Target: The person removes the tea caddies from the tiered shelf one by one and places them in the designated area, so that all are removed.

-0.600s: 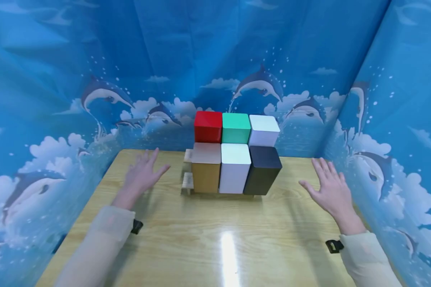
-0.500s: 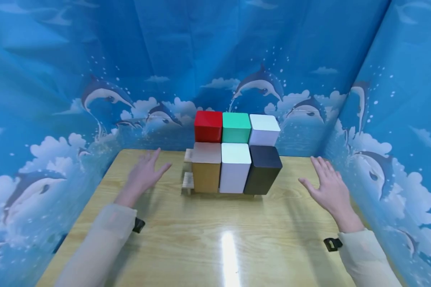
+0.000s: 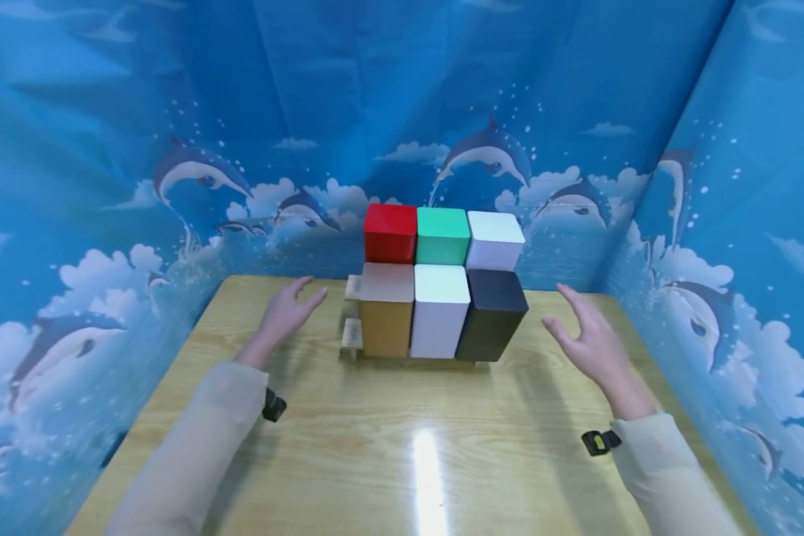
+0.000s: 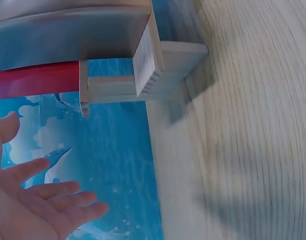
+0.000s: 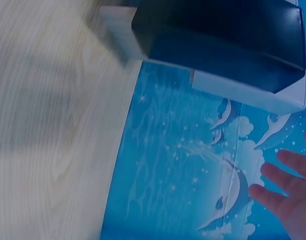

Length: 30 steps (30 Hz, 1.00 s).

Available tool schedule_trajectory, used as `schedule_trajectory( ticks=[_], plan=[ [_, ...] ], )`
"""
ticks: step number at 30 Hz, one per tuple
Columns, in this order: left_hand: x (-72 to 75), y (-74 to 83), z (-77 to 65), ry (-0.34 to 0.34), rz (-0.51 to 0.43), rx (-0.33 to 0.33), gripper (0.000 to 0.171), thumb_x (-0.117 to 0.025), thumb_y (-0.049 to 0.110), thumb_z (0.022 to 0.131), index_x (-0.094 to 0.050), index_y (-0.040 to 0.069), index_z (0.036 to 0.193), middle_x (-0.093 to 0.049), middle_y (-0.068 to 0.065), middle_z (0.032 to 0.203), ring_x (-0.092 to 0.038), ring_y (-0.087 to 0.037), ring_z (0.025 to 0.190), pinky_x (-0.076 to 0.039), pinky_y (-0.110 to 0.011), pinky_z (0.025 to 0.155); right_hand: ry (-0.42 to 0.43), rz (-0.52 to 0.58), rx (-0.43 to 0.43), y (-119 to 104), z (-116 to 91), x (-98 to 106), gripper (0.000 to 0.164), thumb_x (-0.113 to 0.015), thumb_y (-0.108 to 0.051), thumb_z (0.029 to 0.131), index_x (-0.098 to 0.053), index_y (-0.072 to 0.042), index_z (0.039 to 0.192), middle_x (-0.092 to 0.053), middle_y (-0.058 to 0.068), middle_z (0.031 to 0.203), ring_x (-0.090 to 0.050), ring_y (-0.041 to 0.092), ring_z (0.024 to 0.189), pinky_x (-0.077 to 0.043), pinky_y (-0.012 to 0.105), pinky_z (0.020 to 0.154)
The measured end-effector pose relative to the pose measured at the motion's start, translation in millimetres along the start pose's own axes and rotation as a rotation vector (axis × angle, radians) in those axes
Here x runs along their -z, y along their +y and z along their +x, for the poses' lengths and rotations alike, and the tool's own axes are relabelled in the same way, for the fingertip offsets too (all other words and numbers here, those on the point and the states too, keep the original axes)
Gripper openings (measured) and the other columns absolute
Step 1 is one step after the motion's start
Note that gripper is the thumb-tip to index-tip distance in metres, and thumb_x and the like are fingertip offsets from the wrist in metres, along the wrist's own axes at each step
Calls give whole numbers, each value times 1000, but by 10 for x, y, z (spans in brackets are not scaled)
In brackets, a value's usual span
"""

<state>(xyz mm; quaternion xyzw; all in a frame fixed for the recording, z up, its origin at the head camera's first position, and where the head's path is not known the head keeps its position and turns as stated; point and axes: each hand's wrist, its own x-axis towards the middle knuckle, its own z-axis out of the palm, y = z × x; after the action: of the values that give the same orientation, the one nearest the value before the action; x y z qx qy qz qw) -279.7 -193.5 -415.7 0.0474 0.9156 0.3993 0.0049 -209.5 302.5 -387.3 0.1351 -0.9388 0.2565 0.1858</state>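
Two rows of three upright boxes stand on a low pale wooden rack point(image 3: 351, 334). In front are a brown box point(image 3: 386, 320), a white box point(image 3: 440, 316) and a black box point(image 3: 493, 313). Behind them come a red box point(image 3: 391, 232), a green box point(image 3: 443, 234) and a second white box point(image 3: 495, 240). My left hand point(image 3: 284, 316) hovers left of the rack, fingers spread and thumb toward the boxes. To the right of the black box, my right hand point(image 3: 595, 348) is held in the air, fingers extended. Neither hand touches a box.
The light wooden table point(image 3: 348, 447) carries the rack near its back edge. Blue dolphin-print curtains point(image 3: 388, 97) enclose the back and both sides. Each wrist wears a small black camera, such as the left camera point(image 3: 274, 406).
Both hands have moved inward toward the boxes, the left going right and the right going left. The boxes and rack have stayed in place.
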Motion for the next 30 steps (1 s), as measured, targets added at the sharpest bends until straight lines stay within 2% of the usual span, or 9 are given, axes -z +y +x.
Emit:
schedule_trajectory(
  ticks=[5,10,17,20,24,30],
  plan=[
    [-27,-20,65,-40,-187,62,81,-45,64,87,-30,11,146,-30,-18,146,-30,-36,131,-33,-54,101,11,95,28,-41,55,-110,61,-59,-32,92,-33,-17,145,-38,20,141,-36,42,126,-32,62,95],
    [-52,-15,128,-58,-356,144,72,-47,57,90,-33,12,145,-37,-16,141,-41,-35,124,-40,-52,96,39,164,86,-83,115,-205,59,-64,-23,89,-38,-13,142,-41,19,139,-40,40,122,-39,58,90],
    [-160,-47,242,-79,-590,227,59,-47,41,96,-32,10,145,-47,-22,129,-54,-36,108,-45,-52,90,39,247,116,-168,215,-282,60,-69,-19,85,-43,-9,139,-42,20,138,-40,38,122,-39,56,91],
    [-240,-64,293,-99,-659,248,55,-46,35,98,-32,9,144,-49,-24,125,-56,-37,106,-49,-48,87,35,280,105,-188,255,-303,58,-70,-20,84,-46,-7,136,-41,19,139,-38,37,125,-39,56,93],
    [-338,-73,338,-145,-712,250,53,-45,32,99,-31,9,145,-49,-27,123,-52,-42,110,-51,-46,84,26,313,77,-196,290,-321,56,-71,-21,84,-49,-6,133,-38,18,141,-34,35,129,-39,56,94],
    [-405,-92,362,-194,-748,266,55,-42,35,99,-26,12,147,-48,-26,124,-47,-45,114,-42,-54,93,-8,354,41,-196,338,-372,57,-71,-22,84,-48,-8,134,-35,16,143,-31,35,130,-39,57,93]
  ],
)
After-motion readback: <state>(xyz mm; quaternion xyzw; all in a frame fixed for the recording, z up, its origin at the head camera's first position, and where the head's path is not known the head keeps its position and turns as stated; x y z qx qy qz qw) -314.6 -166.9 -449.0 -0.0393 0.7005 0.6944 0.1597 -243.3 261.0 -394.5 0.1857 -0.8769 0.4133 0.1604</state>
